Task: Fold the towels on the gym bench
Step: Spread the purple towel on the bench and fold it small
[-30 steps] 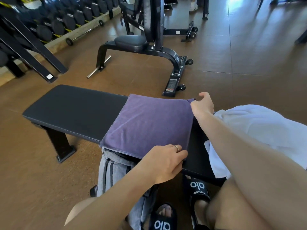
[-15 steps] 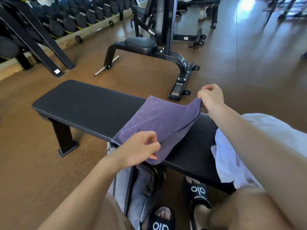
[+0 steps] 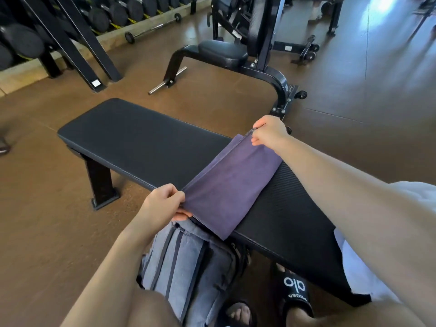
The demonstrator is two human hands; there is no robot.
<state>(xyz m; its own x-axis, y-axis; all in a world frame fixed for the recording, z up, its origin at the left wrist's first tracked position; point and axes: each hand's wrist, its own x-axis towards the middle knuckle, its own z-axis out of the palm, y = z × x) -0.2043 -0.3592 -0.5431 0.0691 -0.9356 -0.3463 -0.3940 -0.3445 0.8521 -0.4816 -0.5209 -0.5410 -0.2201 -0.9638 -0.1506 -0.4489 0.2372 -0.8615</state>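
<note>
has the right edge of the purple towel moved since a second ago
Yes. Both hands carried it leftward over the purple towel, toward the bench's bare end, folding it in half.

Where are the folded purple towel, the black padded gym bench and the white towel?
folded purple towel (image 3: 232,182): head view, middle of its top layer.
black padded gym bench (image 3: 141,140): head view, bare pad left of the towel.
white towel (image 3: 354,267): head view, part hanging under the right forearm.

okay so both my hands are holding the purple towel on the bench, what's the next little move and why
Probably lay the pinched edge down and press the purple towel flat on the bench: left hand and right hand hold its doubled corners, and its near end overhangs the bench.
</note>
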